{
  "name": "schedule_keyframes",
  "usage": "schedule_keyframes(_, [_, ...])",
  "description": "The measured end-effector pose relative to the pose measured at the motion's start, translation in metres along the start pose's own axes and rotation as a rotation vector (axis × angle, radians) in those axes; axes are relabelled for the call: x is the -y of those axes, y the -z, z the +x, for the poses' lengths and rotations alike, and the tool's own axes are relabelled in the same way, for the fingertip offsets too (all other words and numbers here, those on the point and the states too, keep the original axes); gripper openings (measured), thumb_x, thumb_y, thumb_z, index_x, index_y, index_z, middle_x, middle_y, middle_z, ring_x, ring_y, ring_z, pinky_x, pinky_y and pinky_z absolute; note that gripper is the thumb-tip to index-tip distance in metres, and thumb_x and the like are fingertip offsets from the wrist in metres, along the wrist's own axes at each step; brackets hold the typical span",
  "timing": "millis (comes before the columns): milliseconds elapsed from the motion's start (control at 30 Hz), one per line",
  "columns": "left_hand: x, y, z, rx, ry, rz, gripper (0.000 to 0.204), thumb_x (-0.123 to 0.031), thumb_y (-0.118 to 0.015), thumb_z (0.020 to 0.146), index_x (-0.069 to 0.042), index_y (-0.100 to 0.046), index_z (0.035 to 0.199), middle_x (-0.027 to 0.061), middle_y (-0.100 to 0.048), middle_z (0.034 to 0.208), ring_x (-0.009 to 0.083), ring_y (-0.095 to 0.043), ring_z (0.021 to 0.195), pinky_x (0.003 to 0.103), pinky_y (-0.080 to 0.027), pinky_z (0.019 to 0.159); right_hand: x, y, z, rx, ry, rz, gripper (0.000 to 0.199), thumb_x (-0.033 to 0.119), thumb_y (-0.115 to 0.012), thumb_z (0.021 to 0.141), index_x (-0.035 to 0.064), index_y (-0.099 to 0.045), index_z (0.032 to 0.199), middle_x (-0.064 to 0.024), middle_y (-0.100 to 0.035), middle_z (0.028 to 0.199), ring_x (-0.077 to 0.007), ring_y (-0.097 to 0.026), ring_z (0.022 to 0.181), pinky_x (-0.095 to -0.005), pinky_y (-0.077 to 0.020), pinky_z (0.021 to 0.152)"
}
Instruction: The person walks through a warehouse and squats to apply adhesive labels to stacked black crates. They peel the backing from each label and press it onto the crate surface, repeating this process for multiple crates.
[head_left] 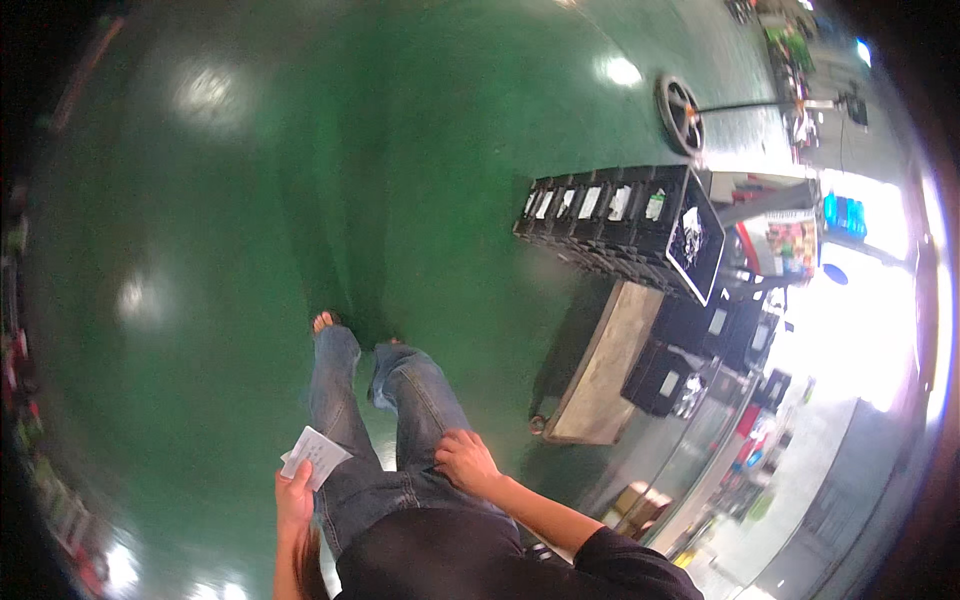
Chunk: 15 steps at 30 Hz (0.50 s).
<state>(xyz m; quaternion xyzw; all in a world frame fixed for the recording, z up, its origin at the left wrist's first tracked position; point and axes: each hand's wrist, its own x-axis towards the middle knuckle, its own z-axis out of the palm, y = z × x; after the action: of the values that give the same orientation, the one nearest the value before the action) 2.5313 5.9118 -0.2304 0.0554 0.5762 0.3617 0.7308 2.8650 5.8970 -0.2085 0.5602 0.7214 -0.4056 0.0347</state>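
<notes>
My left hand [294,500] pinches a white paper slip [320,458] between thumb and fingers, in front of my left thigh. A second sheet seems to lie under it, and its print is too small to make out. My right hand [466,462] rests against my right thigh with its fingers curled in. Whatever those fingers hold, if anything, is hidden. Below both hands are my blue jeans [425,405], with my feet partly showing on the green floor [220,260].
To the right rises a tall stack of black crates [610,232] with white labels. Beside it are a low wooden platform [600,385] and black bins [662,378]. A stand with a round base [682,115] is farther off. Cardboard boxes [640,508] sit near my right elbow.
</notes>
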Motion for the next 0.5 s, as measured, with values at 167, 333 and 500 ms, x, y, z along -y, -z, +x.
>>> schedule_keyframes(167, [-0.103, -0.067, 0.072, -0.01, 0.126, 0.233, 0.037, -0.012, -0.062, 0.087, 0.001, -0.055, 0.121, 0.0089, -0.062, 0.116, 0.0209, -0.059, 0.105, 0.035, -0.044, 0.095, 0.031, 0.091, -0.025, 0.274, -0.234, 0.397, 0.02, 0.027, -0.062, 0.083, 0.0078, -0.058, 0.088, -0.0109, -0.059, 0.088, -0.0333, -0.06, 0.084, -0.043, -0.0502, 0.071])
schedule_keyframes(333, [-0.174, -0.19, 0.199, 0.043, -0.016, 0.493, 0.035, -0.012, -0.064, 0.087, 0.003, -0.057, 0.118, 0.0099, -0.062, 0.115, 0.0184, -0.059, 0.103, 0.033, -0.044, 0.093, -0.012, 0.121, 0.084, 0.125, -0.375, 0.793, 0.041, 0.046, -0.047, 0.092, 0.0074, -0.061, 0.094, -0.0135, -0.064, 0.091, -0.0375, -0.061, 0.088, -0.0463, -0.0495, 0.074])
schedule_keyframes(500, [-0.241, -0.302, 0.301, 0.182, -0.043, 0.985, 0.033, -0.011, -0.065, 0.085, 0.005, -0.059, 0.114, 0.0081, -0.064, 0.108, 0.0143, -0.06, 0.095, 0.03, -0.046, 0.084, -0.033, 0.164, 0.251, 0.164, -0.292, 0.97, 0.073, 0.068, -0.033, 0.088, 0.0018, -0.059, 0.105, -0.0215, -0.064, 0.097, -0.0387, -0.061, 0.095, -0.0476, -0.0471, 0.083])
